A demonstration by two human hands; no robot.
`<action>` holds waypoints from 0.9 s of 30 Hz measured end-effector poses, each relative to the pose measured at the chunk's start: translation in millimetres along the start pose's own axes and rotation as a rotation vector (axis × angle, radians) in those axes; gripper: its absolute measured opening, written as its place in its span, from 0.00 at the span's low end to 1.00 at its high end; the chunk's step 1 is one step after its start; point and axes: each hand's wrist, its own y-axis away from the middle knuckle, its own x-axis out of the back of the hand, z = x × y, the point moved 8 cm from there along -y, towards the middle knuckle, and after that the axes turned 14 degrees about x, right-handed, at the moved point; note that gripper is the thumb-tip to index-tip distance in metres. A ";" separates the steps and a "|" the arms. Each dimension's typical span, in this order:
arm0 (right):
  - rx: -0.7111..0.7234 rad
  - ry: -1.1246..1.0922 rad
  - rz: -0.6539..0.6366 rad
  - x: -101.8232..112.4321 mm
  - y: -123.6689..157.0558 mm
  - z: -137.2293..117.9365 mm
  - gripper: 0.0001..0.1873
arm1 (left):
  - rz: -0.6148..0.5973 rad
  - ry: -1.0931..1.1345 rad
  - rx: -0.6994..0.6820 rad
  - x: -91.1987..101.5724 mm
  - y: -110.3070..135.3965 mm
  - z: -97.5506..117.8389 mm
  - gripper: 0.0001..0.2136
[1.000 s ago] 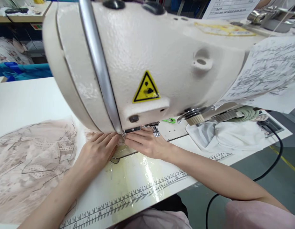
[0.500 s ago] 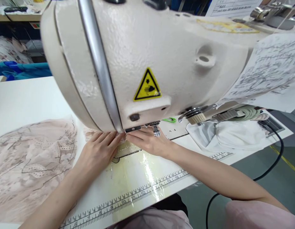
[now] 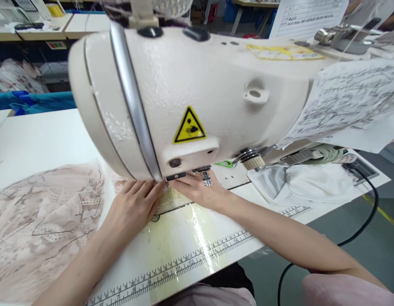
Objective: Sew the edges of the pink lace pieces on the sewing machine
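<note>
A big cream sewing machine (image 3: 190, 97) fills the view, with a yellow hand-warning sticker (image 3: 188, 126) on its head. My left hand (image 3: 133, 206) lies flat on the bed, fingers stretched toward the needle area under the head. My right hand (image 3: 200, 191) reaches in from the right, its fingers together and pointing left, their tips meeting the left hand's below the presser foot. What lies under the fingertips is hidden by the machine head. Pale pink patterned lace fabric (image 3: 40, 221) spreads over the table at the left, close to my left hand.
The white table (image 3: 34, 140) has a ruler strip (image 3: 184, 261) printed along its front edge. White cloth (image 3: 299, 182) is bunched at the right under the machine arm. Patterned white fabric (image 3: 350, 102) drapes over the machine at right. A black cable (image 3: 372, 212) hangs off the table's right side.
The view has tipped back a little, so more of the machine's top shows. Both hands stay at the needle area, almost unmoved.
</note>
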 end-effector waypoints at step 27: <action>-0.172 -0.281 -0.259 -37.8 11.8 12.3 0.20 | 0.094 -0.026 -0.186 5.3 8.4 13.3 0.17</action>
